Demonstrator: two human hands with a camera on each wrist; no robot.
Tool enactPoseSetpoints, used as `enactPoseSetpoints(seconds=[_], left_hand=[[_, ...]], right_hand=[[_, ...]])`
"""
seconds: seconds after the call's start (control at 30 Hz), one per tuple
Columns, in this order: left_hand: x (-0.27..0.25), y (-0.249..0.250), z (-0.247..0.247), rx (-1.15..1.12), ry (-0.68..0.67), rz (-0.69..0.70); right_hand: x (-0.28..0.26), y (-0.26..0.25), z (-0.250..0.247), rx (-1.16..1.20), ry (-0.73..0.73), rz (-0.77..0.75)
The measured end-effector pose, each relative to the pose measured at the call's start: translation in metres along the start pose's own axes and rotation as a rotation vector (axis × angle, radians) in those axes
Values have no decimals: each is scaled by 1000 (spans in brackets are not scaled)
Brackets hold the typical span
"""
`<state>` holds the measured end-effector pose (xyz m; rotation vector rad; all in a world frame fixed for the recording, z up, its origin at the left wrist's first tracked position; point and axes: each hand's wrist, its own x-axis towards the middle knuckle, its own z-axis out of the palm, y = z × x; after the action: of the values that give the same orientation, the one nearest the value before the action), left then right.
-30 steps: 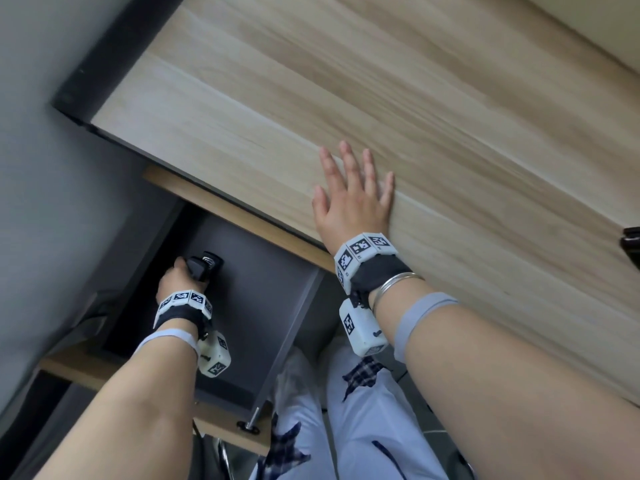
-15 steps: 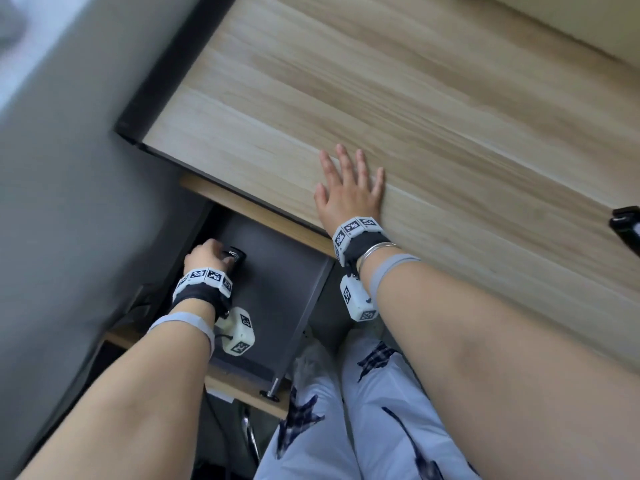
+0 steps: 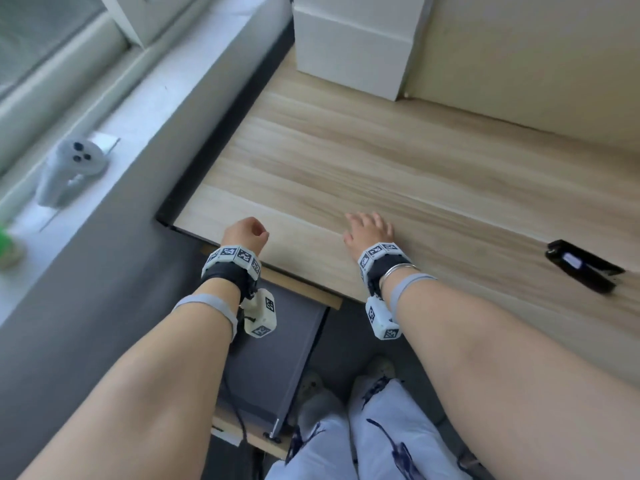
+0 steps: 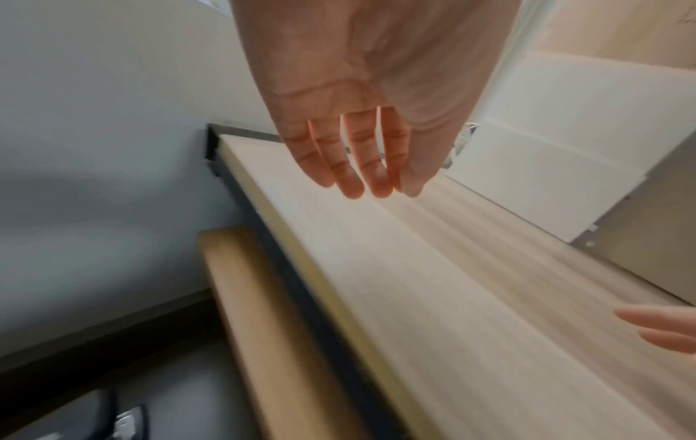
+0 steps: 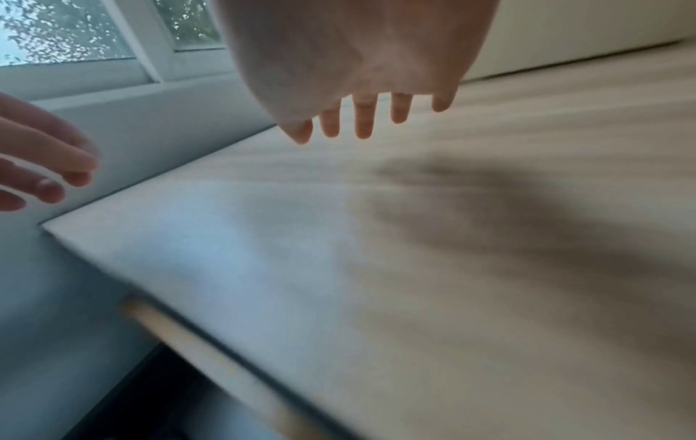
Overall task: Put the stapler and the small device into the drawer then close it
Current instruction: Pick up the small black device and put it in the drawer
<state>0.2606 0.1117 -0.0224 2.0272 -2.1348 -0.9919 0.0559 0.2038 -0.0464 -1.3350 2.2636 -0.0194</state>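
Observation:
The black stapler (image 3: 581, 266) lies on the wooden desk (image 3: 381, 161) at the far right. My right hand (image 3: 369, 230) rests flat on the desk near its front edge, well left of the stapler. My left hand (image 3: 246, 233) hovers over the desk's front left corner with its fingers (image 4: 350, 166) hanging relaxed and holding nothing. Below the desk the grey drawer (image 3: 277, 358) stands pulled out. A dark thing with a silver part, apparently the small device (image 4: 126, 421), lies in it. In the head view my left arm hides it.
A white box (image 3: 353, 46) stands at the back of the desk. A white controller (image 3: 72, 168) and something green (image 3: 7, 244) sit on the window sill at the left. My legs (image 3: 346, 445) are below the desk, right of the drawer.
My left hand has let go of the small device in the drawer and risen to the desk's front edge. The head view has tilted up. The right hand has stayed on the desk.

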Motion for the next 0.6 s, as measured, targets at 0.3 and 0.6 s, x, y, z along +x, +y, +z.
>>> enactPoseSetpoints(seconds=[0.3, 0.6], left_hand=[[2, 142, 62, 55, -142, 220], [3, 235, 149, 97, -313, 356]], right_hand=[[-18, 157, -79, -50, 52, 355], [-49, 298, -107, -54, -23, 699]])
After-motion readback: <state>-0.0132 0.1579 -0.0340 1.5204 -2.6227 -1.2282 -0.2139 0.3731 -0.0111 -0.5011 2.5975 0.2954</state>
